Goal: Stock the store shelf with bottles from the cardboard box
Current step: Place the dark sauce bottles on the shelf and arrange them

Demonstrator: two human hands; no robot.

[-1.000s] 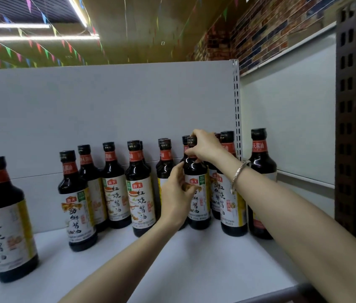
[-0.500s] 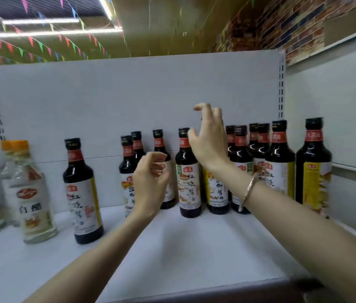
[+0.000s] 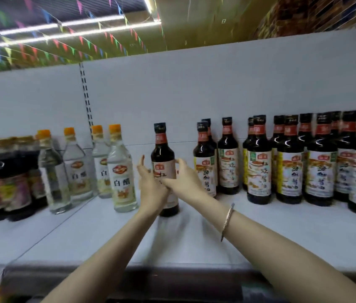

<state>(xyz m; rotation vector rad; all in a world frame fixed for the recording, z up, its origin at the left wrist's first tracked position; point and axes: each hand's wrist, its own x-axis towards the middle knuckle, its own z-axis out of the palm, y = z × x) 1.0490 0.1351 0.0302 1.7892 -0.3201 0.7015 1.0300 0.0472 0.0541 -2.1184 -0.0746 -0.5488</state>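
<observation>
A lone dark sauce bottle [image 3: 163, 149] with a red neck band stands upright on the white shelf [image 3: 194, 241], apart from the others. Both hands are at its label. My left hand [image 3: 151, 186] is just left of the bottle, fingers straight and pointing up, a small gap showing. My right hand [image 3: 185, 178] reaches across from the right, its fingers curved round the bottle's right side and its thumb low in front. A row of like dark bottles [image 3: 290, 162] fills the shelf to the right. The cardboard box is out of view.
Clear vinegar bottles [image 3: 120, 171] with orange caps stand close on the left. Further left are dark jars [image 3: 4, 180]. The white back panel [image 3: 194, 88] rises behind everything. Bare shelf lies in front of the bottles up to the grey front edge [image 3: 172, 272].
The view has swung left along the shelf. Both hands left the bottles on the right and came down and left to the lone dark bottle.
</observation>
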